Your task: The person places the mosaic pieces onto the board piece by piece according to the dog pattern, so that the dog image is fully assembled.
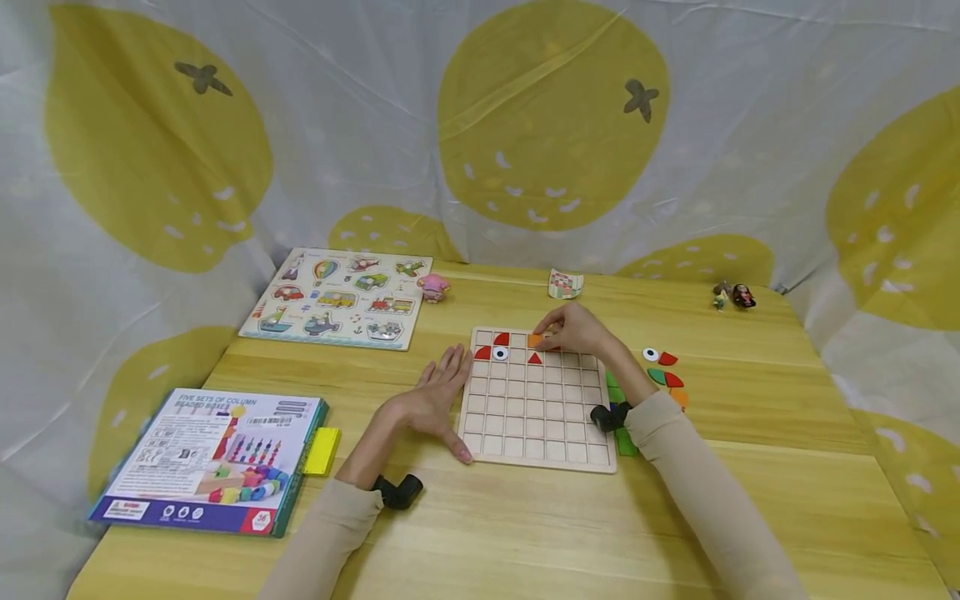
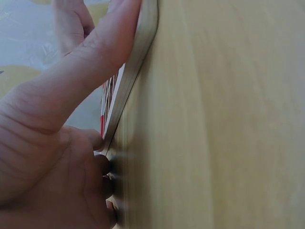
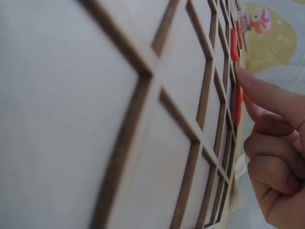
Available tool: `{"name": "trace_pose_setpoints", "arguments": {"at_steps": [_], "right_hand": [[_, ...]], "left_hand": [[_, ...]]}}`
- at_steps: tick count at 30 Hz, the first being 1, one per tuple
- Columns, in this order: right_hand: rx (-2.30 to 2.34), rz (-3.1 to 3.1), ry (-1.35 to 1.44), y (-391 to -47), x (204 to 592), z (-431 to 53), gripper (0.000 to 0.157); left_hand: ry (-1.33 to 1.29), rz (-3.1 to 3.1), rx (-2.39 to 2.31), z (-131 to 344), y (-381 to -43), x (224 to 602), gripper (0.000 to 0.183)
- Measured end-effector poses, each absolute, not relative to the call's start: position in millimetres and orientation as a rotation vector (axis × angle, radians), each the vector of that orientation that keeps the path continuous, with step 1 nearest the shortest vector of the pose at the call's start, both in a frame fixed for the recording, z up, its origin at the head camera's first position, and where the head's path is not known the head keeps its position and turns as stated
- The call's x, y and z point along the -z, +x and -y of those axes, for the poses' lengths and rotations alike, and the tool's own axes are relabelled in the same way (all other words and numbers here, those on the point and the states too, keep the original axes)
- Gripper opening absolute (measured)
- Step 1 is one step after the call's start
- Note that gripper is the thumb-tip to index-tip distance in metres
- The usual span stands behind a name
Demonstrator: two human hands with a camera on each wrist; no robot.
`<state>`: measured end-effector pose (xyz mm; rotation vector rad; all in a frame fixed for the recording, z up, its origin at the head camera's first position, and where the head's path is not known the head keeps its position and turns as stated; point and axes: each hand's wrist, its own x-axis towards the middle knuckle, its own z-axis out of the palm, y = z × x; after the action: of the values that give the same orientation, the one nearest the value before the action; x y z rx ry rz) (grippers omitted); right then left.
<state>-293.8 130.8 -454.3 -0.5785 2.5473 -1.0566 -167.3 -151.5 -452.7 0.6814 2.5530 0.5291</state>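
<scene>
A wooden grid board (image 1: 536,408) lies flat on the table. My right hand (image 1: 576,329) is over its top row, thumb and index finger pinching an orange tile (image 1: 535,340) at a cell there; the other fingers curl inward in the right wrist view. Just below sits a red triangle tile (image 1: 535,358). In the board's top left cells are a round eye tile (image 1: 500,354) and two red quarter-round tiles (image 1: 483,353). My left hand (image 1: 431,400) rests spread on the table, its thumb and fingertips touching the board's left edge.
Right of the board lie loose tiles: another eye tile (image 1: 650,355), red and green ones (image 1: 657,377), and green tiles (image 1: 627,442) partly under my right wrist. A picture puzzle (image 1: 337,297), pink figurine (image 1: 433,287), pattern card (image 1: 566,284), small figures (image 1: 742,296) and bead box (image 1: 217,458) stand around.
</scene>
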Motion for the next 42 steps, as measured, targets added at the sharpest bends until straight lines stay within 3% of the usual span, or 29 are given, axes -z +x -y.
{"name": "trace_pose_setpoints", "arguments": {"at_steps": [17,28,42], "right_hand": [[0.88,-2.75,-0.622,-286.4,446.1,-121.8,0.016],[1.137,-2.643,-0.639,-288.3,446.0,-112.1,0.009],[1.116,-2.606,-0.49,-291.3,450.6,-107.6,0.015]], "left_hand": [[0.679,-2.552,-0.506,151.2,-167.9,452.3,0.152],[0.681,-2.552,-0.53,152.6,-169.0,455.3,0.152],[0.669,-2.543,-0.526,151.7,-168.3,451.4,0.151]]}}
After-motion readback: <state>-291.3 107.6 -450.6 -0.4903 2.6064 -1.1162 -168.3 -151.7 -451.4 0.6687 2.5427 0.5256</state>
